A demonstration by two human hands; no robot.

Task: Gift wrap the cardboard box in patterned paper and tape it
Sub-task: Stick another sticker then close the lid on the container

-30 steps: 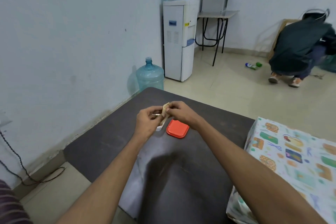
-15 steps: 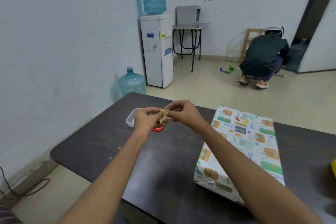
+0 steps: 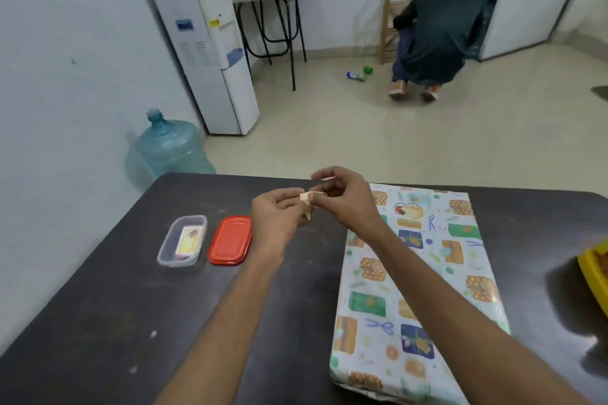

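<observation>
Hiding from view: the near left corner of the wrapped box (image 3: 421,273) lies under the right forearm. Patterned paper covers every face that shows, and no tape can be made out on it.
Cut off: a yellow object (image 3: 595,270) at 3 o'clock shows only one corner at the frame edge. The bottle on top of the water dispenser (image 3: 210,52) is cropped at 11 o'clock.
Hard to make out: a small, creased beige strip (image 3: 306,199) that could be tape or paper. The print on the card inside the clear container (image 3: 182,240) is blurred.
Left hand (image 3: 276,220): fingers curled, thumb and fingertips pinching one end of the strip.
Right hand (image 3: 345,204): fingers curled, pinching the other end, held close against the left hand.
Box relative to hands: it lies flat on the dark table (image 3: 98,322), running from 3 to 5 o'clock of the hands. Its far left corner is just beside the right wrist, and whether they touch cannot be told.
Other table items: a red lid (image 3: 230,240) at 8 o'clock of the left hand, with the clear container just beside it at 9 o'clock.
Background: a crouching person (image 3: 434,36) at 1 o'clock with their back turned, and a water jug (image 3: 167,148) on the floor at 10 o'clock.
</observation>
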